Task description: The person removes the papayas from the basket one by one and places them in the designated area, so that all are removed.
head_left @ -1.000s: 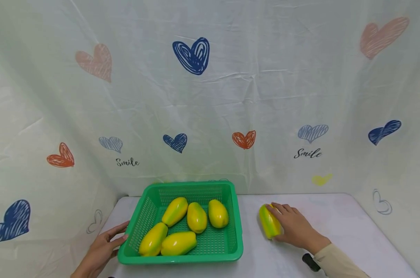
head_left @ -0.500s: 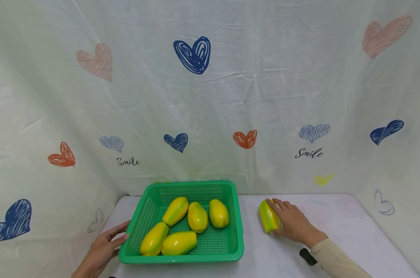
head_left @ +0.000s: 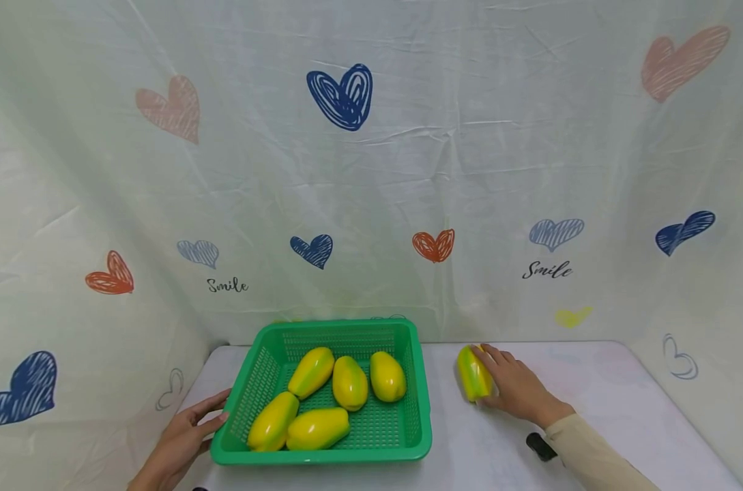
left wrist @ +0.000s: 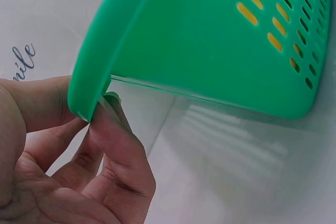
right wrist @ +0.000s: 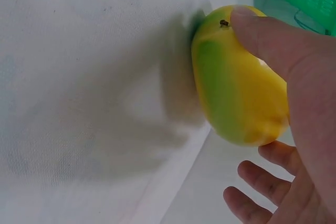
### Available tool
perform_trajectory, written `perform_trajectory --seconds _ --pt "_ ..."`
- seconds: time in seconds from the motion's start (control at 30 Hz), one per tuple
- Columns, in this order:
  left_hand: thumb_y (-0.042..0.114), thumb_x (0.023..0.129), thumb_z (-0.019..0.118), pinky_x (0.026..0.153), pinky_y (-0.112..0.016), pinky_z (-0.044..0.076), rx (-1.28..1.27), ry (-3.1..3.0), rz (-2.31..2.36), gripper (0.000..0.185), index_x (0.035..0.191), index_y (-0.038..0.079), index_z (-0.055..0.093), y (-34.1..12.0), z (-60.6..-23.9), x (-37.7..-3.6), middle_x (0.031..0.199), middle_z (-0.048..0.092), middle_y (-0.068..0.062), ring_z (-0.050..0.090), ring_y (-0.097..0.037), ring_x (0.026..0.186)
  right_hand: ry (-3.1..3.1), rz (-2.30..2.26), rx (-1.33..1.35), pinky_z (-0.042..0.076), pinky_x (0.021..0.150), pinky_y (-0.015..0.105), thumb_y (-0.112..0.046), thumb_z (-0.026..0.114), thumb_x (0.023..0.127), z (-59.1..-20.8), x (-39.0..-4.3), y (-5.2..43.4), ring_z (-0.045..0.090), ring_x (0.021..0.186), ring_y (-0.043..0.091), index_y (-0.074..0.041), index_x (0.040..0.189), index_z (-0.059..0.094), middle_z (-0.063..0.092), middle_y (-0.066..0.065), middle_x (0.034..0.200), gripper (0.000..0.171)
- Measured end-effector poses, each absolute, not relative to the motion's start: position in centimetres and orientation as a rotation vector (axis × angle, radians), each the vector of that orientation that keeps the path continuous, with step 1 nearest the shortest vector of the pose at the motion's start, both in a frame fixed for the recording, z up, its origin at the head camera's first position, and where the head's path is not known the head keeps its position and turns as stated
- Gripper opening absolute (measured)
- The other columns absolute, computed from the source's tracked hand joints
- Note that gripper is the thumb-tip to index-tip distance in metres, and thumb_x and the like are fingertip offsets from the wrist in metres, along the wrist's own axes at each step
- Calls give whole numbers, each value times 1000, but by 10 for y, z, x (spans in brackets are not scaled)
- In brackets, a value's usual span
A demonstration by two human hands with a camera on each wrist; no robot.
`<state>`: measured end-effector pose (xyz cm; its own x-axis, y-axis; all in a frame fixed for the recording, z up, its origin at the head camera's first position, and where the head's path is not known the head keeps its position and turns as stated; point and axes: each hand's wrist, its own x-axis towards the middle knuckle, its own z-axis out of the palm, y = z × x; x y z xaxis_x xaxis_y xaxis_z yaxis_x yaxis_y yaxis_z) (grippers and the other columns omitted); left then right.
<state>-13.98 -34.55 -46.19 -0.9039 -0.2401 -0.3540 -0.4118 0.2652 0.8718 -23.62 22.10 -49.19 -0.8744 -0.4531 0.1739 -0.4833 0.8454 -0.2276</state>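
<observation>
At the basket's left side, my left hand (head_left: pixel 179 438) pinches the rim of a green plastic basket (head_left: pixel 421 409); the left wrist view has the thumb and fingers on either side of the rim (left wrist: pixel 86 77). Inside lie several glossy yellow papayas (head_left: pixel 349 383) with green streaks. To the right of the basket, my right hand (head_left: pixel 521 387) holds another yellow-green papaya (head_left: pixel 473 372) near the table's back edge. In the right wrist view its thumb presses by the stem end of that papaya (right wrist: pixel 226 77), a finger touches the opposite end, and the other fingers are spread.
The white table (head_left: pixel 598 402) meets a white curtain (head_left: pixel 371 184) printed with hearts and "Smile" along its back edge. A small black object (head_left: pixel 540 447) sits by the right sleeve (head_left: pixel 592 453).
My right hand has moved with its papaya a little toward the back of the table. The left hand and the basket have stayed in place.
</observation>
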Motion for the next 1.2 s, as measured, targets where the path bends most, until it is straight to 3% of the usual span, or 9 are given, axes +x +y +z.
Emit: perform_trajectory --seconds 0.67,1.2 --pt "11 107 64 89 -41 63 -638 2361 1712 62 160 -6 37 -345 -461 -141 151 38 -35 59 -27 109 -2892 441 786 53 100 66 -28 97 76 -487 -238 229 58 123 50 2 152 50 51 31 149 94" --pt "16 107 65 90 -43 63 -592 2370 1724 64 160 -6 37 -347 -461 -138 152 40 -33 58 -27 112 -2838 419 823 51 103 65 -30 97 77 -471 -235 229 58 126 47 -1 150 53 52 27 151 91"
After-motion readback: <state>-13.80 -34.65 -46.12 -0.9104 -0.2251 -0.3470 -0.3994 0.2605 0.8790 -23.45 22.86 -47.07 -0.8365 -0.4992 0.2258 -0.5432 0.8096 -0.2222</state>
